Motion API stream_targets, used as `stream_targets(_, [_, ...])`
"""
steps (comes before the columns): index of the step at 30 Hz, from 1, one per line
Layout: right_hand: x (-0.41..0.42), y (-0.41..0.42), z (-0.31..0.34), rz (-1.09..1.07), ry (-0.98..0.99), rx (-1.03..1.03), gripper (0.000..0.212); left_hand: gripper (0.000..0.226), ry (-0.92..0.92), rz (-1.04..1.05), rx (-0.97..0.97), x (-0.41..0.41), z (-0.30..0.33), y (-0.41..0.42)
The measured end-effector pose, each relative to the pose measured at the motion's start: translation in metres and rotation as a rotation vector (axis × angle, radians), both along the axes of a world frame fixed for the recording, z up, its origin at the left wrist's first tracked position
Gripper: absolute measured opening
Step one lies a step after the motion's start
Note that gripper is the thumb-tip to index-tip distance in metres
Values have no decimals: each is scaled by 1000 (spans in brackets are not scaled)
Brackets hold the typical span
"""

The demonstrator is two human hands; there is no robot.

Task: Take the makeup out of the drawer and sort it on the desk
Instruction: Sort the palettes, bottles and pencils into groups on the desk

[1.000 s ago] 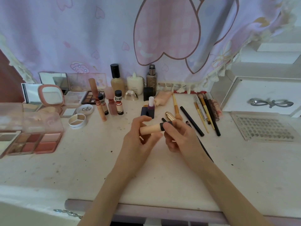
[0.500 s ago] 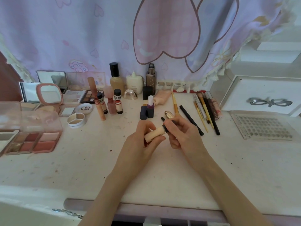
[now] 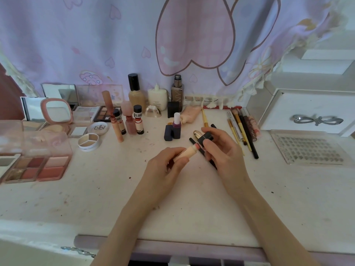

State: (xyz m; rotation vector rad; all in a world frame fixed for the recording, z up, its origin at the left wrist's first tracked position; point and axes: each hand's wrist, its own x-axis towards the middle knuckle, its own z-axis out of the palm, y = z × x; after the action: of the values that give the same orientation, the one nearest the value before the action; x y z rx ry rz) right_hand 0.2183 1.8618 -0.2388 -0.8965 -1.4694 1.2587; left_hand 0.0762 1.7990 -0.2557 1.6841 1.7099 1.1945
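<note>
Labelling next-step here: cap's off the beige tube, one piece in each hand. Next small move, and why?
Probably press the black cap back onto the beige tube. The right hand holds the cap just off the tube's pink tip, the left hand grips the tube, and an open tube can't be sorted.

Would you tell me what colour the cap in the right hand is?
Black, in the head view: the cap pinched in the right hand.

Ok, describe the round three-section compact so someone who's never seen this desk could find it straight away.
Start at the big blush palette on the desk's left side. Just right of it and a little further back lies a round white compact, open, in front of a white lid with lettering. It is the only pan split into three beige wedges.
</note>
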Motion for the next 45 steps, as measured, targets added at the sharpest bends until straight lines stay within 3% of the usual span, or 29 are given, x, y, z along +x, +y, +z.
stream_targets(7, [0, -2, -1, 23, 30, -29, 33, 24, -99, 42, 5, -4, -2, 1])
stream_targets(13, [-5, -4, -4, 104, -132, 57, 21, 25, -302, 78, 29, -4, 2, 0])
stream_targets(19, [-9, -2, -10, 90, -189, 106, 19, 20, -283, 74, 45, -2, 1, 1])
stream_targets(25, [-20, 3, -5, 101, -249, 138, 22, 23, 32, 134, -15, -11, 2, -5])
stream_targets(28, [-34, 8, 2, 114, -335, 216, 14, 27, 343, 255, -24, -41, -7, -19])
stream_targets(32, [-72, 11, 4, 163, -438, 311, 10, 71, 704, 325, -182, -78, -13, -33])
stream_targets(36, [-112, 17, -3, 164, -466, 283, 13, 90, 796, 312, -316, -83, -14, -37])
stream_targets(45, [-146, 19, -11, 157, -491, 293, 22, 88, 838, 319, -304, -85, -22, -36])
